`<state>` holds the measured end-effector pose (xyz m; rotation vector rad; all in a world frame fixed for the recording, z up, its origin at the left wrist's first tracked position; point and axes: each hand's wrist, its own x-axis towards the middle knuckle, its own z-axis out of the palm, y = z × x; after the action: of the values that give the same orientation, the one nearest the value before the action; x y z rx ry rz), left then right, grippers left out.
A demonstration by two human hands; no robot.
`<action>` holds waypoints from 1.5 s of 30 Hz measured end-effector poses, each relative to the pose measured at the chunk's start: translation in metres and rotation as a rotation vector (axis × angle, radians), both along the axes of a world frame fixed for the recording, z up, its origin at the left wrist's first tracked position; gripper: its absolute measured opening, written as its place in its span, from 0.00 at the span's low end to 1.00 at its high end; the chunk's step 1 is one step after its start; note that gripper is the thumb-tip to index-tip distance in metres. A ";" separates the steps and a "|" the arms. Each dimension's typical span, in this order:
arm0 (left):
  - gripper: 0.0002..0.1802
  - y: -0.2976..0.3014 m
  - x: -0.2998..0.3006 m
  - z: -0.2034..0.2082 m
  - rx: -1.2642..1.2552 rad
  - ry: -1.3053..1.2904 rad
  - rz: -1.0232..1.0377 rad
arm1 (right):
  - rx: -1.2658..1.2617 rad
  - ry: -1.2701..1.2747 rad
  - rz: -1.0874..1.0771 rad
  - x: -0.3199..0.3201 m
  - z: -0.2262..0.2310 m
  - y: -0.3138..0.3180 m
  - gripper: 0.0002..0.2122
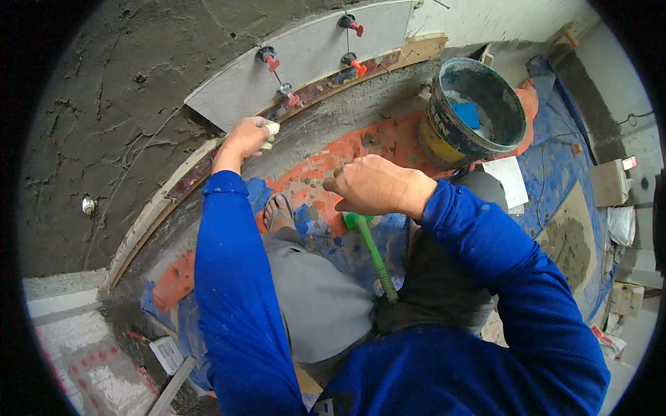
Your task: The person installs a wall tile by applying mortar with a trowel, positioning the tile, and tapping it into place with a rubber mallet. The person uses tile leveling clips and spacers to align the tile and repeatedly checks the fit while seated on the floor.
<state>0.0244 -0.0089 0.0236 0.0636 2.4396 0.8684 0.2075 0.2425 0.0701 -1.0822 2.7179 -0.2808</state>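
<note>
My left hand (241, 144) is at the wooden batten (414, 54) below the grey wall tiles (239, 87). Its fingers are closed, with pale cream bits at the fingertips; whether these are finger covers or something held is unclear. My right hand (378, 186) hovers over the floor sheet between my knees and the bucket, fingers curled, their inside hidden. Red-handled tile levelling clips (357, 68) stand out from the tile joints and edges. Wet grey mortar (90, 132) covers the wall left of the tiles. Beneath my right hand lies a green-handled tool (377, 260), its head partly hidden.
A dark bucket (444, 132) with a blue piece (466, 114) inside stands right of the tiles. Orange and blue sheeting (388, 139) covers the floor. White tiles (508, 182) lie beside the bucket, and a mortar-smeared board (565, 239) rests farther right. A pipe stub (88, 204) protrudes from the wall.
</note>
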 end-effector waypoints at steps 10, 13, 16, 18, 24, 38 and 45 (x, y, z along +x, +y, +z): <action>0.21 0.002 -0.009 0.001 -0.002 0.012 -0.001 | 0.028 -0.038 -0.001 -0.006 -0.001 -0.001 0.17; 0.21 0.002 -0.008 0.001 -0.005 0.016 0.012 | 0.026 -0.046 0.000 -0.007 -0.003 -0.002 0.17; 0.20 0.002 -0.008 0.002 -0.012 0.014 0.009 | 0.021 -0.039 0.008 -0.008 -0.003 -0.002 0.17; 0.20 0.003 -0.008 0.003 -0.014 0.012 0.007 | 0.031 -0.049 -0.002 -0.008 -0.002 -0.002 0.17; 0.20 0.002 -0.010 0.000 -0.028 0.022 0.001 | -0.042 -0.037 -0.047 -0.009 0.004 0.003 0.15; 0.21 0.003 -0.007 0.003 -0.019 0.017 0.002 | -0.073 0.006 -0.027 -0.010 0.007 0.006 0.17; 0.20 0.006 -0.006 0.004 -0.029 0.019 0.027 | -0.036 -0.036 -0.050 -0.010 0.009 0.005 0.17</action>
<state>0.0185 -0.0027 0.0275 0.0280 2.4751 0.8476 0.1972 0.2472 0.0794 -1.0102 2.7210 -0.3550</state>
